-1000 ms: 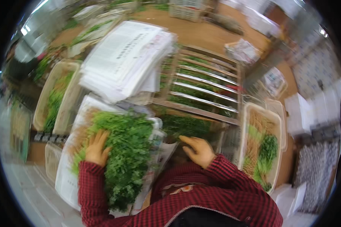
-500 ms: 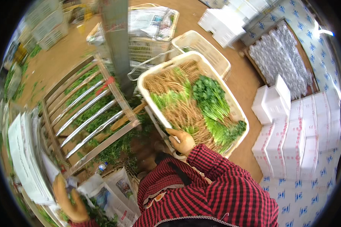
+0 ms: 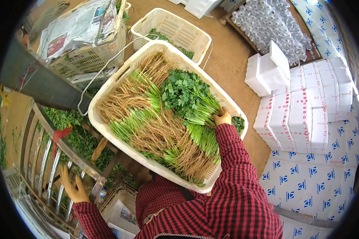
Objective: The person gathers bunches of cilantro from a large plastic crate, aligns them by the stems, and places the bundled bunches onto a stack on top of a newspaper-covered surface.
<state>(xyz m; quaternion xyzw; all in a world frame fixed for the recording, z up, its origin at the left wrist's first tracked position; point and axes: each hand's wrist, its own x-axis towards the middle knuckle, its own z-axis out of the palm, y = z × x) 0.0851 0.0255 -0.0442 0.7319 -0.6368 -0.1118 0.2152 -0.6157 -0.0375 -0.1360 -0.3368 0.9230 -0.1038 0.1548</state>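
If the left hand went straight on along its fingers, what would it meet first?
The left hand would probably meet the rack's shiny metal bars first, though depth is hard to judge.

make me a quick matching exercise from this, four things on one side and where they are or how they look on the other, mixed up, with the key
Column one
1. right hand
2. left hand
3. red cloth
4. newspaper

Column two
A. spread over the top of a crate
B. at the frame of the slatted rack, hanging down
C. closed on the stem end of a leafy bunch
D. thumb held apart, holding nothing

Right pairs: 1-C, 2-D, 3-B, 4-A
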